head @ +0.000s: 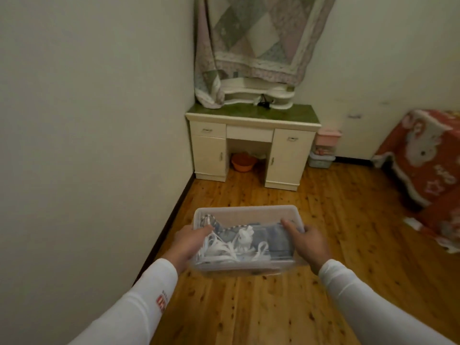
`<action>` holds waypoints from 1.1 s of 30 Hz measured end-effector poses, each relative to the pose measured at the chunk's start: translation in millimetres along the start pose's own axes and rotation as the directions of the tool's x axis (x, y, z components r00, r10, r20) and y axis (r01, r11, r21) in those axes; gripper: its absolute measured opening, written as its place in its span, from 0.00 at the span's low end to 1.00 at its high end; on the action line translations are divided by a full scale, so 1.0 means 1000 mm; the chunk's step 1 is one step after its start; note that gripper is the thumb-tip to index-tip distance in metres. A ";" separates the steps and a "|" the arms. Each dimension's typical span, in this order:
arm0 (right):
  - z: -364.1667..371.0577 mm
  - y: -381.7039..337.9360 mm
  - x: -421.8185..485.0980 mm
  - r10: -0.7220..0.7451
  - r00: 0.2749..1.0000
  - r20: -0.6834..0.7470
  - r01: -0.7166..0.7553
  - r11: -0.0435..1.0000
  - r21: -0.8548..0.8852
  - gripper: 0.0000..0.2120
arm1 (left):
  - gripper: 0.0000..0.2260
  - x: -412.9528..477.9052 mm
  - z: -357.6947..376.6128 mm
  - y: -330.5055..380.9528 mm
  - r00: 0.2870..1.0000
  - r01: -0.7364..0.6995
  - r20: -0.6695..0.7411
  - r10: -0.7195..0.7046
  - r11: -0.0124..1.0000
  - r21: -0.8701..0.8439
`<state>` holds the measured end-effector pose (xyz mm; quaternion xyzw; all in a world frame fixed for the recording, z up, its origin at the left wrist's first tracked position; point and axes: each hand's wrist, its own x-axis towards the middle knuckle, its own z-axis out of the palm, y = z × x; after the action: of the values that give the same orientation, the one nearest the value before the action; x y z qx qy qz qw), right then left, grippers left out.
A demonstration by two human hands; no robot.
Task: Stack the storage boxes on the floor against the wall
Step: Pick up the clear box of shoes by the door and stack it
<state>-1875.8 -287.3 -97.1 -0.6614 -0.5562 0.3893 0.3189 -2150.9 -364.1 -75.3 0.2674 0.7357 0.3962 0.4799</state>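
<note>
Clear storage box [249, 215] — both hands' grip

Room corner: plain pale walls [94, 120], knotty wooden plank floor [286, 307], dim even light.
Cream dressing desk [251, 145] with green top in the corner, patchwork quilt [254, 38] draped above it; orange basin [243, 162] in its kneehole. Dark skirting [171, 215] along left wall. Red patterned bedspread [428, 165] at right.

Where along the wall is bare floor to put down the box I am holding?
Bare wooden floor runs along the left wall, from the clear box to the dresser. Crowded: right of the dresser, stacked boxes fill the gap; an orange basin sits under it.
</note>
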 end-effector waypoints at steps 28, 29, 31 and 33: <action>-0.255 0.099 0.274 0.230 0.933 -0.278 -0.204 0.971 0.122 0.25 | 0.14 0.162 0.380 0.205 0.933 -0.151 0.342 0.110 0.984 0.095; -0.259 0.100 0.287 0.239 0.930 -0.280 -0.212 0.969 0.124 0.25 | 0.14 0.172 0.390 0.212 0.931 -0.161 0.345 0.118 0.982 0.097; -0.268 0.103 0.321 0.262 0.922 -0.286 -0.236 0.964 0.120 0.25 | 0.13 0.198 0.417 0.229 0.926 -0.174 0.357 0.124 0.978 0.111; -0.279 0.106 0.360 0.273 0.909 -0.315 -0.248 0.962 0.117 0.26 | 0.14 0.228 0.448 0.253 0.918 -0.167 0.380 0.112 0.979 0.116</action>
<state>-1553.2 51.0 -107.1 -0.7728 -0.3874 0.3332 0.3765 -1826.8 95.8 -76.8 0.4237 0.6373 0.3168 0.5602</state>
